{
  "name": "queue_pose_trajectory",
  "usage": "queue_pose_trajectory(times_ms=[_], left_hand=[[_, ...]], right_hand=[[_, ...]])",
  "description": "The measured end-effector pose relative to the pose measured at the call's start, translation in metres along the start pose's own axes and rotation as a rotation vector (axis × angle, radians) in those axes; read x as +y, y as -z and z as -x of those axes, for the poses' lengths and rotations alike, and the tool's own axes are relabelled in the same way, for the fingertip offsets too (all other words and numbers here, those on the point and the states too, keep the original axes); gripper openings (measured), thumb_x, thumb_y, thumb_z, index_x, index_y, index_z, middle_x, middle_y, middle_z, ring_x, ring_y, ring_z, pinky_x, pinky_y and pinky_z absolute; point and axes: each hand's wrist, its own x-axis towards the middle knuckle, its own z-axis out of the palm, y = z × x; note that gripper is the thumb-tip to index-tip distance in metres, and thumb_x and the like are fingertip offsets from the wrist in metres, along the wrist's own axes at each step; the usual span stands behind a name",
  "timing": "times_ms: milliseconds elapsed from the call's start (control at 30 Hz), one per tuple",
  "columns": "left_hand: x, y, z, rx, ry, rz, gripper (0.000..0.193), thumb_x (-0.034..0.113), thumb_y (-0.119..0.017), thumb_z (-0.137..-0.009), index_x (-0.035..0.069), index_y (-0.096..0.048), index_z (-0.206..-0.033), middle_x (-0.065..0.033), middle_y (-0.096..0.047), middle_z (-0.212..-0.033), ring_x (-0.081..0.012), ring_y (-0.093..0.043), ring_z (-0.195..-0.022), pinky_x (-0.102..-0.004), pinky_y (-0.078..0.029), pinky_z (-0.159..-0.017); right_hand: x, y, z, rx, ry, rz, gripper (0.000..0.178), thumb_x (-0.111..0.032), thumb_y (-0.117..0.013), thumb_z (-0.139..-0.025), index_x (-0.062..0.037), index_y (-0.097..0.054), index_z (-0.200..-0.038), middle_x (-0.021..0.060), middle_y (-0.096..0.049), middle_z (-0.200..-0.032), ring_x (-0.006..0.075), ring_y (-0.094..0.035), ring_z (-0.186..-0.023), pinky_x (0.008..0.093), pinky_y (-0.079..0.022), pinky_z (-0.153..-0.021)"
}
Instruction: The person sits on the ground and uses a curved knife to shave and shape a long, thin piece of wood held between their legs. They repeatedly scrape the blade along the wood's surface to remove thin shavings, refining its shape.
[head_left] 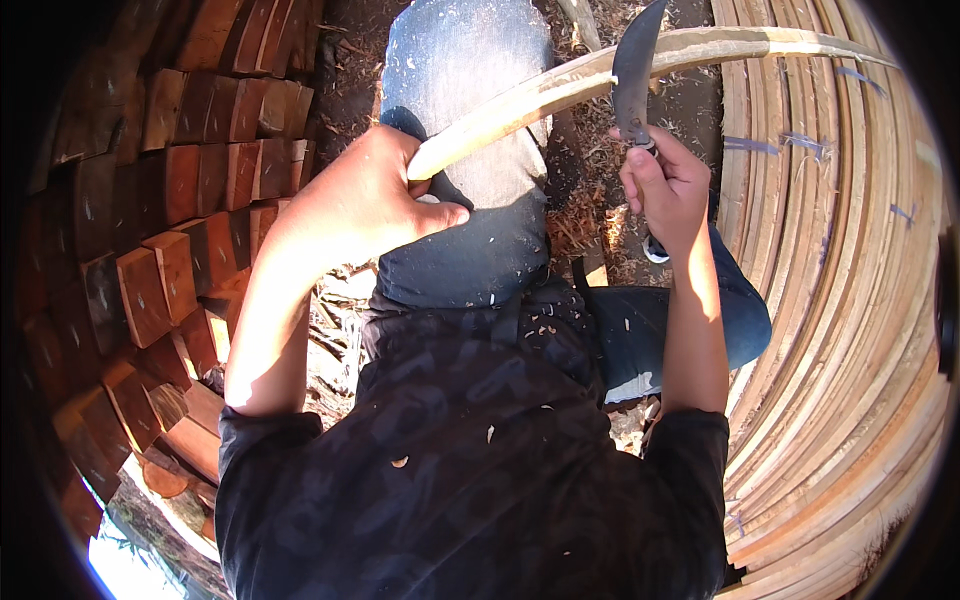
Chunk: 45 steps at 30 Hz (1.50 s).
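A long, pale wooden pole [560,88], bent into an arc by the wide lens, runs from the middle toward the far right. Its near end sits at my left hand [365,195], between thumb and fingers; some of those fingers are hidden beneath it. My right hand [668,185] is closed round the handle of a knife [633,85]. The dark, curved blade points up and away, crossing in front of the pole; whether it touches the wood I cannot tell. Under the pole is my leg in worn blue jeans [470,60].
Stacked reddish wood blocks [185,190] rise along the left. To the right lies a pile of long pale boards [830,300] with purple-blue marks. Wood shavings [580,225] litter the ground, and another thin piece of wood [580,22] shows at the top.
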Motion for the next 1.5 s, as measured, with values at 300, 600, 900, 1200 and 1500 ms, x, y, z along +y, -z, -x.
queue_pose_trajectory(times_ms=[300,600,900,1200,1500], left_hand=[[0.0,0.0,-0.002,-0.031,0.027,0.003,0.045,0.011,-0.082,-0.071,0.002,-0.042,-0.054,0.0003,-0.041,-0.048,-0.0062,-0.039,-0.048,-0.0289,-0.032,-0.044],[-0.001,-0.004,-0.002,-0.018,0.037,-0.003,0.045,0.012,-0.083,-0.07,0.002,-0.042,-0.054,0.0002,-0.041,-0.048,-0.0072,-0.039,-0.049,-0.03,-0.032,-0.045],[0.001,0.0,-0.002,-0.006,0.012,-0.005,0.043,0.013,-0.082,-0.071,0.001,-0.043,-0.055,0.0003,-0.04,-0.049,-0.0074,-0.038,-0.05,-0.0302,-0.032,-0.045],[-0.003,-0.003,-0.002,0.021,0.009,-0.019,0.043,0.012,-0.081,-0.071,0.0,-0.043,-0.055,-0.0009,-0.039,-0.048,-0.0082,-0.038,-0.05,-0.031,-0.032,-0.046],[-0.005,-0.006,-0.001,0.027,-0.014,-0.002,0.042,0.012,-0.082,-0.07,0.0,-0.045,-0.056,-0.0013,-0.04,-0.049,-0.0084,-0.039,-0.05,-0.0312,-0.033,-0.046]], right_hand=[[0.002,0.004,0.0,0.164,0.014,-0.05,0.026,-0.015,-0.062,-0.093,0.001,-0.063,-0.113,-0.001,-0.053,-0.059,0.0033,-0.045,-0.048,0.0194,-0.035,-0.044],[0.004,0.003,0.001,0.081,0.043,0.241,0.027,-0.015,-0.067,-0.089,-0.0003,-0.065,-0.112,-0.0022,-0.055,-0.064,0.003,-0.045,-0.051,0.0199,-0.035,-0.048],[0.015,-0.006,0.012,-0.086,0.078,0.286,0.024,-0.013,-0.061,-0.093,0.0015,-0.063,-0.112,-0.0022,-0.052,-0.062,0.0024,-0.044,-0.052,0.0178,-0.033,-0.047],[0.001,-0.014,0.009,0.128,0.008,-0.066,0.025,-0.01,-0.066,-0.089,0.0026,-0.064,-0.111,-0.002,-0.054,-0.062,0.0024,-0.047,-0.051,0.0197,-0.036,-0.046],[0.005,-0.017,0.012,0.022,-0.027,-0.035,0.025,-0.013,-0.064,-0.091,0.0019,-0.063,-0.112,-0.0015,-0.054,-0.061,0.0022,-0.047,-0.05,0.0183,-0.037,-0.045]])
